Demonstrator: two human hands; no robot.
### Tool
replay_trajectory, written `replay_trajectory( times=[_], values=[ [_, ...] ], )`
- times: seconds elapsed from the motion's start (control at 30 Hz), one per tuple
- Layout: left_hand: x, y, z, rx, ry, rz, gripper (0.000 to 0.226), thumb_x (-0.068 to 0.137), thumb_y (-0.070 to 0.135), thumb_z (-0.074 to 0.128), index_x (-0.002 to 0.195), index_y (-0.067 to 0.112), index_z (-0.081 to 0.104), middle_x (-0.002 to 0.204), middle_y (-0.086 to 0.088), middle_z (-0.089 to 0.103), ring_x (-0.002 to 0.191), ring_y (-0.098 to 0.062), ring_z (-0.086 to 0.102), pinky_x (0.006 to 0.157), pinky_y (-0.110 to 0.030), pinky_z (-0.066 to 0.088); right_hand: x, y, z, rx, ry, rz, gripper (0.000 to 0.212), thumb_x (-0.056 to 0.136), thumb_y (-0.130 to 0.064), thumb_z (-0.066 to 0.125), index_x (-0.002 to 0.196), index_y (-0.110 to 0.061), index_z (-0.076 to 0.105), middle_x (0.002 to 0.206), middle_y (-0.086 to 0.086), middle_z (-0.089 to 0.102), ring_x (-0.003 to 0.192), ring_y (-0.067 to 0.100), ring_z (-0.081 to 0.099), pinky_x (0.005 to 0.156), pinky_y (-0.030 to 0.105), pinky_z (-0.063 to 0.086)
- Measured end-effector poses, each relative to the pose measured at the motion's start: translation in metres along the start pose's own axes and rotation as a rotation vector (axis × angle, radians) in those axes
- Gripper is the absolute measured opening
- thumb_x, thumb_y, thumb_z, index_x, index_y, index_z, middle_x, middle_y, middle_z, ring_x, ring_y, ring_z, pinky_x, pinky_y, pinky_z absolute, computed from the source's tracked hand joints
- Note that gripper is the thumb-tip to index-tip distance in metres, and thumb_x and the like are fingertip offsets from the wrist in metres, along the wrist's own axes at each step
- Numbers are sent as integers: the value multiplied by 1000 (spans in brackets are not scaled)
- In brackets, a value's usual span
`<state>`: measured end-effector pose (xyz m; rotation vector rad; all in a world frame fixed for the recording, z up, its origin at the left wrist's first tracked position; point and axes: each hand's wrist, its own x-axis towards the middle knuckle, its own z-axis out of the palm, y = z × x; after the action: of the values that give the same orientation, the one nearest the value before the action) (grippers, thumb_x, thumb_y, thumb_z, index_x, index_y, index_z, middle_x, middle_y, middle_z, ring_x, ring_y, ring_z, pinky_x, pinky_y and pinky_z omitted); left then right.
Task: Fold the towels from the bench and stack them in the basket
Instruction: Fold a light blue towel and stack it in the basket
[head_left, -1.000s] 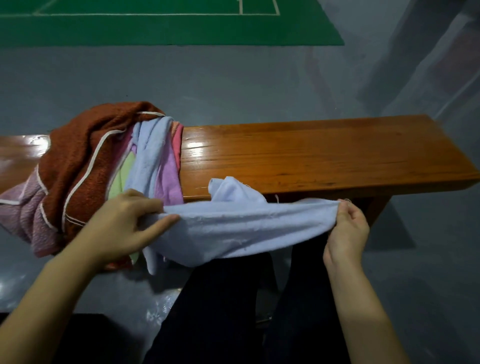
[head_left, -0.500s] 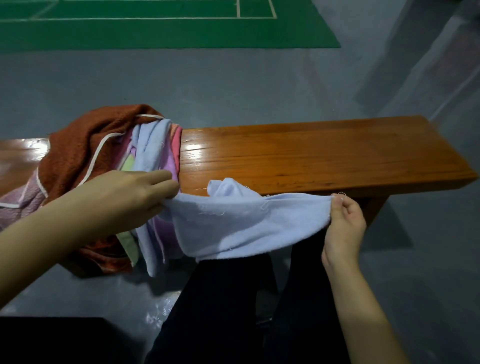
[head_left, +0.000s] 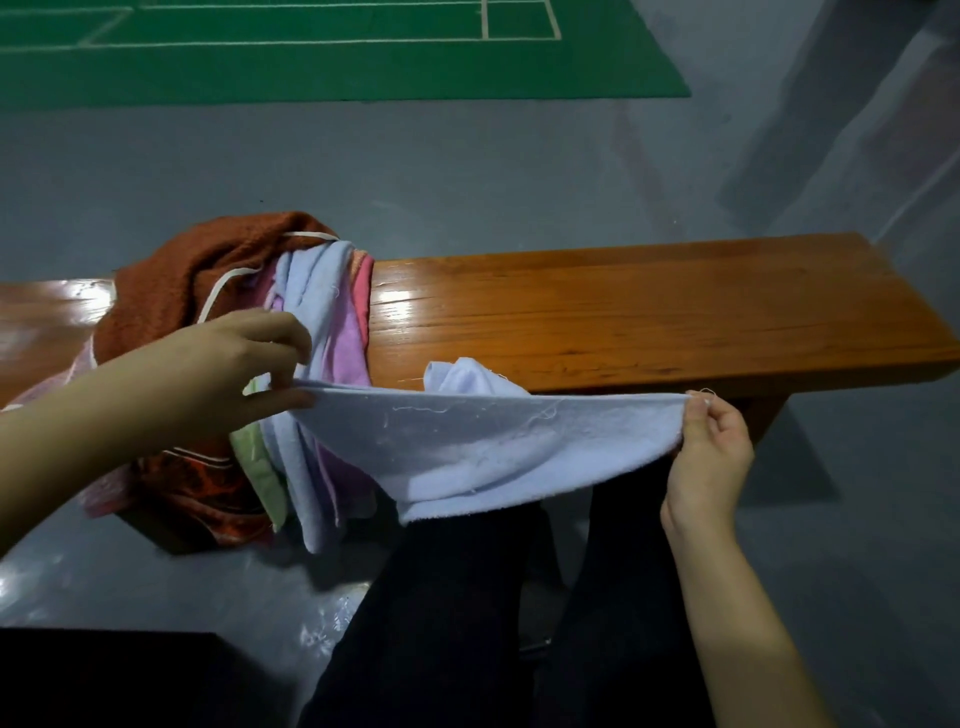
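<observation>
The left hand (head_left: 234, 374) and right hand (head_left: 711, 447) each pinched a corner of the pale blue towel (head_left: 493, 441), stretched taut above the person's dark-trousered legs (head_left: 467, 597) (one fold bunched behind). Beyond, the towel pile (head_left: 208, 291) draped over the wooden bench (head_left: 649, 312).

Single head-worn wide-angle view, aimed forward and steeply down. Close range: the forearms enter from the lower left and lower right, the dark-trousered legs (head_left: 467, 623) fill the bottom centre. The glossy brown wooden bench (head_left: 649, 317) crosses mid-frame, the grey floor (head_left: 467, 166) lies beyond, the green court mat (head_left: 311, 67) along the top edge. Straight lines bow near the edges.
</observation>
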<state>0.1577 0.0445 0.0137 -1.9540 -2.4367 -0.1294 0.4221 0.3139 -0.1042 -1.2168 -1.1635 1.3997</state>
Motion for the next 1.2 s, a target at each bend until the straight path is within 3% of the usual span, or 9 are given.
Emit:
replay_trajectory(
  times=[0.1,0.27,0.37,0.57,0.67,0.77,0.9,1.0,1.2],
  values=[
    [-6,-8,3,-119,51,-236,73,74,84,32,79,19,65,72,12,55,65,-11,53,63,-34,50,3,-3,4,-2,-3,-28,10,99,-18,50,105,-17,58,97,-8,62,86,-2,58,74,9,44],
    [-1,5,-3,-158,136,-274,19,76,12,75,92,15,64,73,7,58,64,-16,57,58,-21,44,9,-15,18,24,-35,-84,11,99,-16,49,108,-14,55,109,1,61,96,5,57,86,15,45],
    [5,4,-11,-268,234,-306,12,78,15,71,80,23,63,79,4,57,70,-12,55,61,-19,42,18,-36,35,54,-43,-133,11,99,-16,48,108,-14,53,109,1,58,95,5,55,79,7,43],
    [25,6,-55,-1011,791,-477,8,75,34,63,70,28,60,63,11,54,62,-7,45,58,-24,38,33,-127,82,128,-75,-307,12,100,-15,47,89,-20,50,91,-2,55,81,3,50,74,11,41],
    [30,12,-91,-898,964,-447,17,84,20,68,71,27,58,61,17,58,61,4,48,61,-16,41,34,-177,89,117,-74,-436,8,99,-14,46,92,-14,51,88,-2,55,77,1,50,70,8,39],
    [23,13,-114,-668,995,-480,21,86,15,67,71,26,59,56,25,57,53,9,44,55,-8,36,31,-203,84,77,-136,-536,4,98,-11,49,95,-10,52,82,-6,54,62,-15,50,64,4,37],
    [9,15,-130,-665,1055,-446,5,87,20,67,83,17,68,59,16,58,55,6,41,54,-11,36,25,-220,73,56,-195,-587,6,97,-14,52,94,-9,55,70,-8,50,51,-11,45,56,6,36],
    [12,4,-122,-738,990,-450,19,89,17,64,81,0,64,71,-7,50,68,-13,40,59,-30,34,31,-220,78,79,-199,-557,10,97,-15,54,87,-15,56,72,-7,53,54,-10,48,58,7,38],
    [66,-19,-88,-832,887,-614,25,94,13,56,70,16,57,62,4,48,60,-7,37,55,-27,32,66,-199,119,71,-168,-348,10,97,-14,53,87,-13,56,85,3,56,77,11,49,64,17,42]
  ],
)
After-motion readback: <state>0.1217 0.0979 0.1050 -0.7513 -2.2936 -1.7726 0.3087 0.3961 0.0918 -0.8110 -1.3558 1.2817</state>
